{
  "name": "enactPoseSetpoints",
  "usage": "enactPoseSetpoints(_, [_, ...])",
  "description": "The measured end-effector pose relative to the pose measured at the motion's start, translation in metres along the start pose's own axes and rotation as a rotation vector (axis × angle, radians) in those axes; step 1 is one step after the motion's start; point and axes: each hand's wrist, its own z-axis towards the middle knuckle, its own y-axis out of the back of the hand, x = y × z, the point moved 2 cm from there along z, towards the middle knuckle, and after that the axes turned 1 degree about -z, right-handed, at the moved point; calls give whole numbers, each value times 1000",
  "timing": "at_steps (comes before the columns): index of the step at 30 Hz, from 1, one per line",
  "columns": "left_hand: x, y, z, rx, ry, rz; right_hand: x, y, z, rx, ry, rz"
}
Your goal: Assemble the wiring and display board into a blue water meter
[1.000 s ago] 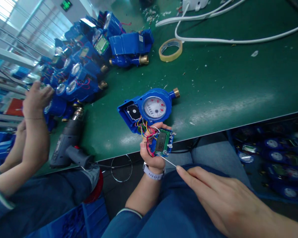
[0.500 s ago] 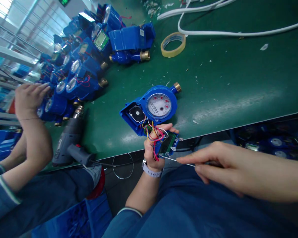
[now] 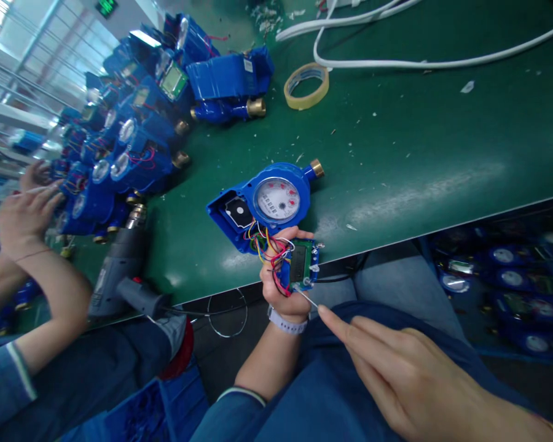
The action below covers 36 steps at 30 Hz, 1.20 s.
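My left hand (image 3: 271, 287) is closed around a small circuit board (image 3: 300, 263) with a dark display and a coil spring at its corner, just off the bench edge. Red, white, yellow and black wires (image 3: 279, 248) run from the board into the open housing of a blue water meter (image 3: 289, 175), which lies on the bench with its dial up. My right hand (image 3: 391, 362) grips a thin metal tool (image 3: 309, 299), index finger stretched along it. The tool's tip is at the board's lower edge; whether it touches cannot be made out. Its rear part is hidden by the hand.
A heat gun (image 3: 120, 264) lies left on the green bench (image 3: 396, 159). Blue meters (image 3: 230, 77) are piled behind it, near a co-worker's hands (image 3: 27, 215). A tape roll (image 3: 306, 101) and white cable (image 3: 396, 63) lie farther back. A crate of meters (image 3: 477, 325) stands lower right.
My right hand has swung lower and left, and the tool now slants more steeply. The board is turned more upright in my left hand. The co-worker's hands have shifted left. The view has shifted slightly.
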Motion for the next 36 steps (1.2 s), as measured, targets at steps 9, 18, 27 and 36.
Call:
enactPoseSetpoints(9, [-5, -4, -2, 19, 49, -8, -13, 12, 1, 52, -103, 255])
enactPoseSetpoints(18, [-4, 6, -1, 177, 47, 49, -49, 37, 45, 636, -328, 675])
enactPoseSetpoints(27, [-2, 3, 0, 67, -7, 103, -24, 25, 20, 75, -43, 217])
enactPoseSetpoints(36, [-1, -3, -2, 20, -6, 48, -7, 4, -2, 20, 7, -14])
